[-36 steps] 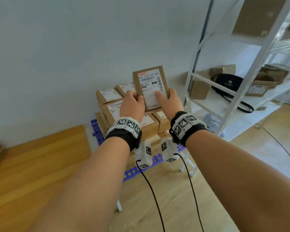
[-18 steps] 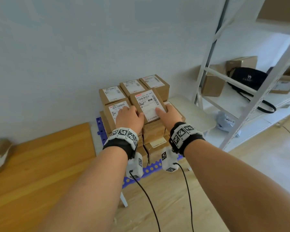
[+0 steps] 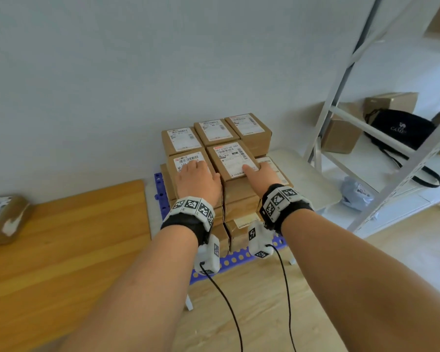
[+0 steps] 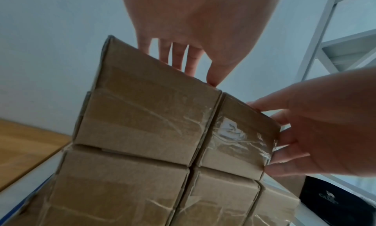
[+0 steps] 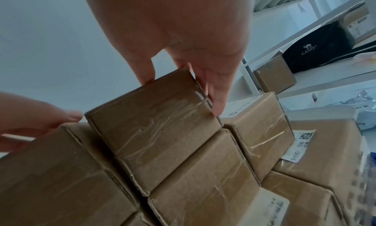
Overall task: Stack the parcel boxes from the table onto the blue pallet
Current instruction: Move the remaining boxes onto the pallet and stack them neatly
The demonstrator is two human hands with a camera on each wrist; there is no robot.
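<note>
Brown parcel boxes with white labels stand several layers high on the blue pallet point(image 3: 235, 259) against the wall. My right hand point(image 3: 261, 172) pinches the front middle box point(image 3: 230, 160) of the top layer, thumb on its label and fingers down its right side. The box sits level in the stack. The right wrist view shows this box point(image 5: 154, 117) between the thumb and fingers of my right hand point(image 5: 183, 36). My left hand point(image 3: 197, 177) lies flat on the neighbouring front left box point(image 3: 186, 158). In the left wrist view its fingers point(image 4: 179, 55) stretch over that box point(image 4: 146, 108).
A wooden table point(image 3: 61, 250) lies to the left with one taped parcel point(image 3: 3, 219) at its far left. A white low stand point(image 3: 308, 179) adjoins the pallet on the right. Behind it a white metal rack point(image 3: 346, 115) holds boxes and a black bag point(image 3: 401, 129).
The box, held upright in the air by both hands, came down flat onto the top layer. My left hand left it and moved onto the box beside it.
</note>
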